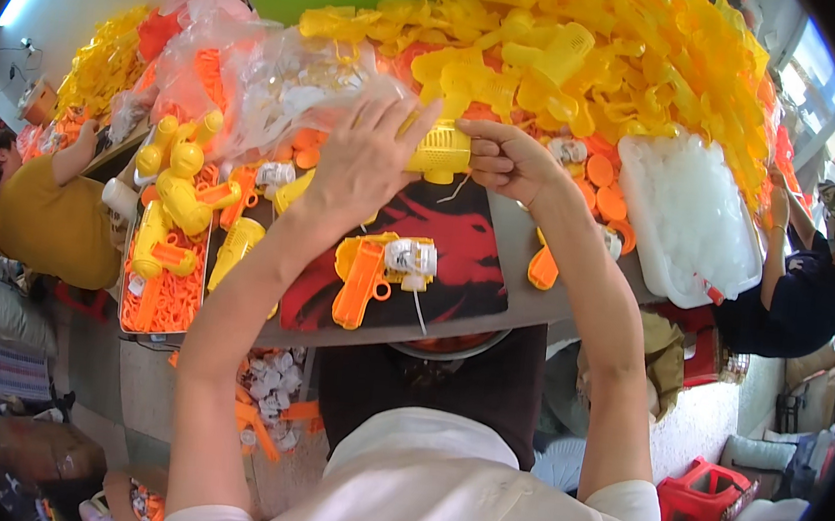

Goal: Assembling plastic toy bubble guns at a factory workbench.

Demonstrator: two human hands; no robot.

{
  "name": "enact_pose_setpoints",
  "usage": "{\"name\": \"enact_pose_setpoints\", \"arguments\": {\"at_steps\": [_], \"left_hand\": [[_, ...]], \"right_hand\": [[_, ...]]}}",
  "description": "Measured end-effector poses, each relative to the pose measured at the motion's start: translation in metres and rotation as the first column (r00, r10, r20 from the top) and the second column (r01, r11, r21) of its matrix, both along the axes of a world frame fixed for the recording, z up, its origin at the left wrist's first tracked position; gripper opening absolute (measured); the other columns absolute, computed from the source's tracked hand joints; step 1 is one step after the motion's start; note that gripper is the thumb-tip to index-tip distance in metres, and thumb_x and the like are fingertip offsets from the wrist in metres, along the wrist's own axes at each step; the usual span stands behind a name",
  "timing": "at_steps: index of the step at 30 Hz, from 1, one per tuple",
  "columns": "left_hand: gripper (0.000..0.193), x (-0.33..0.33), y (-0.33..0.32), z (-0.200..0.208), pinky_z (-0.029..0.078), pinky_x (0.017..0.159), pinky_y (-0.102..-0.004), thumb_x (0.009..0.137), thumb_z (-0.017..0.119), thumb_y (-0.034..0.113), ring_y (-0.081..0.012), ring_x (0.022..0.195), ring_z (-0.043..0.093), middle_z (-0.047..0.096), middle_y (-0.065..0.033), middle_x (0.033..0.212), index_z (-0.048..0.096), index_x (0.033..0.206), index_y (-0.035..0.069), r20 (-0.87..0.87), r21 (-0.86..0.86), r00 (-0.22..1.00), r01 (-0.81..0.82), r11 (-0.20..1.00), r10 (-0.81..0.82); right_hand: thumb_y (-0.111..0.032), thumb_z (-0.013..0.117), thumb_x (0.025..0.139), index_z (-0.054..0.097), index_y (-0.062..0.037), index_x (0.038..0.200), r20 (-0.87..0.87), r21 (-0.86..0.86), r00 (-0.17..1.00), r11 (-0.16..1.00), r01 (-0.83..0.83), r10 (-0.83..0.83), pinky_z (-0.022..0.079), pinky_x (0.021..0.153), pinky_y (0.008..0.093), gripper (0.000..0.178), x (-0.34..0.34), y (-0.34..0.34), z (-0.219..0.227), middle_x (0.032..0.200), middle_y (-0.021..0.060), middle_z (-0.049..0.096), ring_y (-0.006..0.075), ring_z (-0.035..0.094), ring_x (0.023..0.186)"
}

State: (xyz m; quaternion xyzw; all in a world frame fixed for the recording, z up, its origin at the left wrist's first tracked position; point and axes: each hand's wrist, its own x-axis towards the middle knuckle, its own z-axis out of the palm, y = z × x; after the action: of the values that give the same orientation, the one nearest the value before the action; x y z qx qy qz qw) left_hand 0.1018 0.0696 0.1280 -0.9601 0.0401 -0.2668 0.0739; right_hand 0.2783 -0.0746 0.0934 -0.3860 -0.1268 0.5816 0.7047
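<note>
Both hands are at a yellow plastic toy shell (442,149) with a slotted grille, raised above the far part of the mat. My left hand (368,150) grips its left end, the back of the hand hiding that side. At the right end, the fingers and thumb of my right hand (515,161) pinch the shell. A thin pale strand dangles below it. On the black and red mat (463,255) lies a half-built toy gun (386,273), with an orange handle, a white mechanism, a yellow half shell and a loose white tie.
A big heap of yellow shells (649,52) covers the table's far side. At right stands a white tub (688,221) of clear plastic pieces. Finished yellow toys (182,183) lie over a box of orange parts (167,309) at left. People sit at both sides.
</note>
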Motion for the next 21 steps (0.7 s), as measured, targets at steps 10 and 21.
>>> {"name": "enact_pose_setpoints", "arguments": {"at_steps": [10, 21], "left_hand": [[0.079, -0.026, 0.029, -0.030, 0.047, 0.096, -0.0381, 0.074, 0.080, 0.034, -0.0306, 0.116, 0.058, 0.058, -0.0155, 0.129, 0.045, 0.141, 0.010, -0.340, -0.359, 0.940, -0.107, 0.927, -0.023], [0.078, -0.076, 0.034, -0.031, 0.037, 0.108, -0.0360, 0.076, 0.078, 0.029, -0.0275, 0.128, 0.049, 0.052, -0.0152, 0.137, 0.044, 0.144, 0.010, -0.533, -0.634, 0.823, -0.233, 0.737, -0.197]], "right_hand": [[-0.025, 0.070, 0.088, 0.069, -0.0003, 0.103, 0.950, -0.301, 0.156, 0.931, 0.206, 0.272, 0.050, 0.071, 0.0348, 0.030, -0.044, -0.068, -0.051, 0.067, 0.0084, 0.056, 0.0220, 0.063, 0.072], [-0.008, 0.062, 0.088, 0.051, -0.0013, 0.093, 0.964, 0.021, -0.266, 0.982, 0.186, 0.029, 0.048, 0.071, 0.0439, 0.014, -0.084, -0.067, -0.111, 0.081, 0.0144, 0.059, 0.0374, 0.060, 0.077]]}}
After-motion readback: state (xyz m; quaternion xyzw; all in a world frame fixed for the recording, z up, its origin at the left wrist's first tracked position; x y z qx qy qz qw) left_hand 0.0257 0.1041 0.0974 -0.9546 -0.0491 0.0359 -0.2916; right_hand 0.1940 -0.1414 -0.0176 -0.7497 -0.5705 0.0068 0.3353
